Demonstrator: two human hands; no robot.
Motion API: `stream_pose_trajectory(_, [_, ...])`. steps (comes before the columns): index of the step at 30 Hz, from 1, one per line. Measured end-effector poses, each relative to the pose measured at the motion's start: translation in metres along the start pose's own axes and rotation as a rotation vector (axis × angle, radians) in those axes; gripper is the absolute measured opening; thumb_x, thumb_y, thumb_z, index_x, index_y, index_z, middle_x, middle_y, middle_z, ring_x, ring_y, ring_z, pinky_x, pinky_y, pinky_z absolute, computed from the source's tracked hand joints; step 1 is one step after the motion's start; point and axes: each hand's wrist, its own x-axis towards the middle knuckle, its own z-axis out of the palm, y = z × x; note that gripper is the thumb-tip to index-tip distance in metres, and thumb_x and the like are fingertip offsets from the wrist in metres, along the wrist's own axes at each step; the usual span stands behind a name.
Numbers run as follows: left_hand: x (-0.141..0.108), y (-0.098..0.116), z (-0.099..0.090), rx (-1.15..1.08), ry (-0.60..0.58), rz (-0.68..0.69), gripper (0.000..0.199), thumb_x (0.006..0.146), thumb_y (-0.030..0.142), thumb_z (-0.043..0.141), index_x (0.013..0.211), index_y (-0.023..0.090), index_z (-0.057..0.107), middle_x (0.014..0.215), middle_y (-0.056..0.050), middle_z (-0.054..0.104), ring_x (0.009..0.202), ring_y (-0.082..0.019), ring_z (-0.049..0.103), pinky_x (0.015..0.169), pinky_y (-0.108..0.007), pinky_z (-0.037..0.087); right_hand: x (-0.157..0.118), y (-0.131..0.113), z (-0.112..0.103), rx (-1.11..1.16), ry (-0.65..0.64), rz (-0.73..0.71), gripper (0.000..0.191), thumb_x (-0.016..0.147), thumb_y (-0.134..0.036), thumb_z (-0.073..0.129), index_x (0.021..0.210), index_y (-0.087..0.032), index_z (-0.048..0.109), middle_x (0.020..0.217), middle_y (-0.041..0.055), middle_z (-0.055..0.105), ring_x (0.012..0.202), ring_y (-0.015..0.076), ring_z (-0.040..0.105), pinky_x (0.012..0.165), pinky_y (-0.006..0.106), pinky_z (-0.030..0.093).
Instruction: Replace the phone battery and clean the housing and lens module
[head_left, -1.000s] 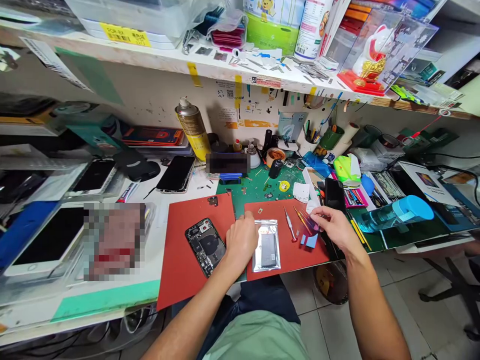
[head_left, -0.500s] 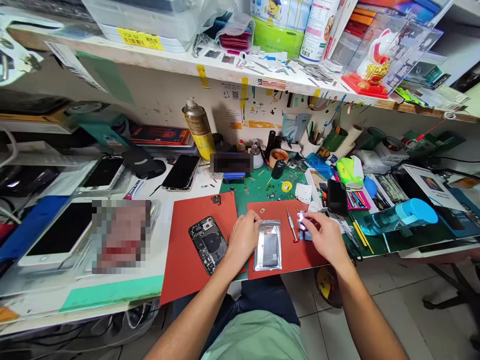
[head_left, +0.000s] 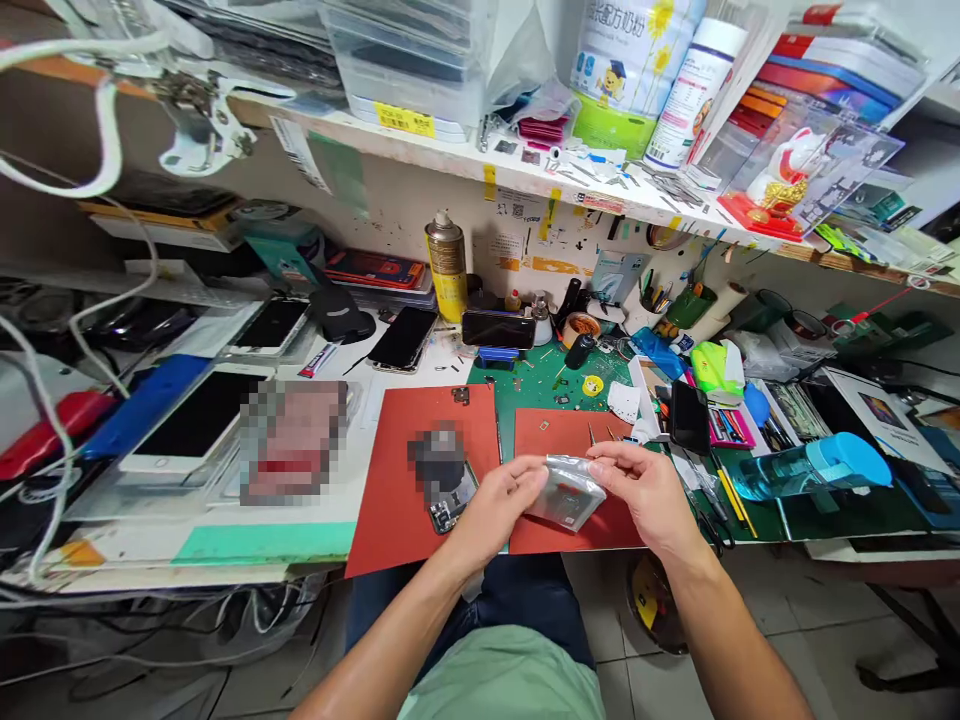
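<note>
Head view: silver pouch, flat a half-second ago, now tilted up above the red mat; right hand has come across to it. Left hand and right hand: fingertips pinched on the pouch's top edge, one at each side. Tin on shelf reads "配方奶粉", its top cut off. Yellow label: too small to read. Opened phone: upper part pixelated.

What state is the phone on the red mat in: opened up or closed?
Opened up: the phone shows bare inner parts at its near end. A blurred patch covers much of it.
</note>
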Motion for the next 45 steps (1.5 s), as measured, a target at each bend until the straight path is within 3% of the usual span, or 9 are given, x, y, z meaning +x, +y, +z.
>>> stream_pose_trajectory(8, [-0.022, 0.006, 0.004, -0.010, -0.020, -0.031, 0.050, 0.091, 0.066, 0.071, 0.094, 0.017, 0.078, 0.093, -0.008, 0.079, 0.084, -0.022, 0.070, 0.078, -0.030, 0.052, -0.026, 0.002, 0.005, 0.083, 0.053, 0.072, 0.042, 0.073, -0.053, 0.096, 0.097, -0.021, 0.083, 0.085, 0.0048, 0.077, 0.072, 0.0167, 0.065, 0.068, 0.030, 0.056])
stream_pose_trajectory(17, [-0.030, 0.009, 0.000, 0.101, 0.004, -0.055, 0.042, 0.095, 0.058, 0.065, 0.086, 0.018, 0.072, 0.077, -0.001, 0.071, 0.068, -0.016, 0.059, 0.064, -0.026, 0.043, -0.033, -0.012, -0.005, 0.085, -0.239, 0.146, 0.042, 0.083, -0.048, 0.091, 0.112, -0.021, 0.080, 0.078, -0.0008, 0.070, 0.072, 0.0135, 0.064, 0.074, 0.028, 0.055])
stream_pose_trajectory(24, [-0.034, 0.021, 0.003, 0.300, -0.093, -0.053, 0.037, 0.096, 0.052, 0.062, 0.087, 0.019, 0.076, 0.080, -0.003, 0.076, 0.073, -0.020, 0.065, 0.064, -0.027, 0.044, -0.023, -0.029, -0.005, 0.022, -0.428, 0.182, 0.052, 0.081, -0.046, 0.092, 0.124, -0.023, 0.075, 0.099, 0.0020, 0.071, 0.085, 0.0146, 0.065, 0.077, 0.027, 0.055])
stream_pose_trajectory(30, [-0.036, 0.027, 0.005, 0.444, -0.143, -0.021, 0.042, 0.100, 0.054, 0.056, 0.089, 0.021, 0.079, 0.085, -0.004, 0.080, 0.076, -0.021, 0.067, 0.067, -0.029, 0.045, -0.020, -0.030, 0.001, -0.082, -0.500, 0.186, 0.039, 0.088, -0.049, 0.084, 0.115, -0.022, 0.077, 0.083, -0.0013, 0.062, 0.069, 0.0116, 0.056, 0.057, 0.021, 0.047])
stream_pose_trajectory(34, [-0.033, 0.020, 0.000, 0.232, -0.118, -0.109, 0.039, 0.093, 0.055, 0.067, 0.091, 0.018, 0.078, 0.087, -0.006, 0.079, 0.078, -0.021, 0.067, 0.069, -0.028, 0.046, -0.031, -0.031, -0.007, -0.363, -0.461, -0.194, 0.032, 0.106, -0.031, 0.059, 0.136, -0.026, 0.069, 0.116, 0.0077, 0.074, 0.101, 0.0196, 0.071, 0.086, 0.033, 0.061])
stream_pose_trajectory(36, [-0.030, 0.015, -0.003, 0.161, -0.130, -0.149, 0.039, 0.090, 0.055, 0.069, 0.090, 0.017, 0.077, 0.086, -0.006, 0.078, 0.076, -0.021, 0.067, 0.068, -0.028, 0.047, -0.038, -0.032, -0.011, -0.561, -0.489, -0.513, 0.041, 0.106, -0.017, 0.052, 0.143, -0.028, 0.066, 0.149, 0.0119, 0.064, 0.135, 0.0248, 0.062, 0.111, 0.044, 0.054])
stream_pose_trajectory(38, [-0.028, 0.010, -0.004, 0.122, -0.172, -0.180, 0.039, 0.088, 0.055, 0.071, 0.086, 0.017, 0.076, 0.081, -0.006, 0.077, 0.073, -0.019, 0.066, 0.068, -0.028, 0.047, -0.044, -0.032, -0.012, -0.679, -0.531, -0.765, 0.044, 0.103, -0.010, 0.055, 0.141, -0.029, 0.068, 0.154, 0.0111, 0.062, 0.143, 0.0270, 0.056, 0.115, 0.049, 0.051])
stream_pose_trajectory(41, [-0.025, 0.009, -0.003, 0.083, -0.284, -0.217, 0.038, 0.086, 0.055, 0.074, 0.084, 0.016, 0.078, 0.077, -0.006, 0.075, 0.071, -0.019, 0.066, 0.069, -0.029, 0.049, -0.047, -0.032, -0.011, -0.667, -0.545, -0.883, 0.028, 0.104, -0.014, 0.061, 0.122, -0.028, 0.077, 0.115, 0.0071, 0.082, 0.111, 0.0239, 0.071, 0.096, 0.042, 0.058])
stream_pose_trajectory(45, [-0.028, 0.016, -0.001, 0.075, -0.370, -0.167, 0.045, 0.094, 0.061, 0.067, 0.107, 0.021, 0.082, 0.104, -0.008, 0.080, 0.096, -0.023, 0.070, 0.085, -0.031, 0.052, -0.044, -0.034, -0.007, -0.618, -0.461, -0.466, 0.021, 0.105, -0.036, 0.067, 0.097, -0.024, 0.082, 0.081, 0.0042, 0.077, 0.071, 0.0176, 0.065, 0.067, 0.032, 0.052])
